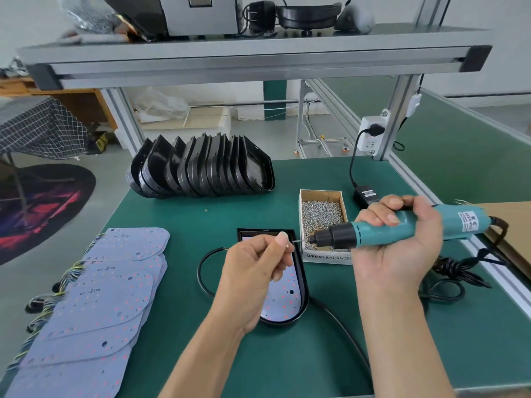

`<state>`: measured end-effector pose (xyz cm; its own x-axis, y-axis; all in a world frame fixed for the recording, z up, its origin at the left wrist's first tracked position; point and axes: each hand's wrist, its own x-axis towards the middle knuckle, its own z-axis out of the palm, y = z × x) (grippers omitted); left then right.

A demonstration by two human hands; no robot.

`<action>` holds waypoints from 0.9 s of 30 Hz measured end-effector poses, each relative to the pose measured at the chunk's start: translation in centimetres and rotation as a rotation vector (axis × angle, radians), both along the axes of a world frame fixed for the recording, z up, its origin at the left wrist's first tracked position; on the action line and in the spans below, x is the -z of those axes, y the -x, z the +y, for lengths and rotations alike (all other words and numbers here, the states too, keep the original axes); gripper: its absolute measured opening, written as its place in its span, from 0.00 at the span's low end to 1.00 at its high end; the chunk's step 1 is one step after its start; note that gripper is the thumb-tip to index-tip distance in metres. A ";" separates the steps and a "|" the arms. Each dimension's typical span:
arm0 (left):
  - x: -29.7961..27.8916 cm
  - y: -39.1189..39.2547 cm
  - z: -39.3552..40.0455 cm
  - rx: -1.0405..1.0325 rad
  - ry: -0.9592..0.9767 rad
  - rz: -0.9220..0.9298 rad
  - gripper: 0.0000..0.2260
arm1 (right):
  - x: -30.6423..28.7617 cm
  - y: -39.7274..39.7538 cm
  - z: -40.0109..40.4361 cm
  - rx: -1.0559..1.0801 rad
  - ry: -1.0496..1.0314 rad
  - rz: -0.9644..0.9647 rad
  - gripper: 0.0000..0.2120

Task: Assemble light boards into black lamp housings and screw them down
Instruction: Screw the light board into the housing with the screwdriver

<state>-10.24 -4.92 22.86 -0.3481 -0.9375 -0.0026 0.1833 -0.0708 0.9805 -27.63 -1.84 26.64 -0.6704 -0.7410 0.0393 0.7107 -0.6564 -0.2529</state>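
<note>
Left hand (258, 271) pinches a screw (297, 241) at the right-hand (399, 239)-gripped screwdriver (396, 225), above the housing (301, 285), beside the screw box (321, 219).

The open cardboard box of small silver screws (321, 225) carries "SPRING BALANCER" in dark capitals along its white front wall. The white label on the teal electric screwdriver (402, 225) and the one on the black power adapter (366, 194) are too small to read.
</note>
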 end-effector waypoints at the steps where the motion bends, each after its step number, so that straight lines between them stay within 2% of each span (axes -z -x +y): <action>1: 0.0 0.0 0.1 -0.002 -0.001 0.000 0.14 | 0.0 -0.1 0.0 0.001 -0.005 0.007 0.13; 15: -0.1 -0.1 0.5 -0.018 0.042 -0.032 0.14 | 0.5 -0.6 0.1 0.015 -0.034 0.095 0.10; 27: 0.0 -0.1 1.1 -0.130 0.191 -0.223 0.12 | 0.9 -0.7 0.0 0.026 -0.042 0.098 0.11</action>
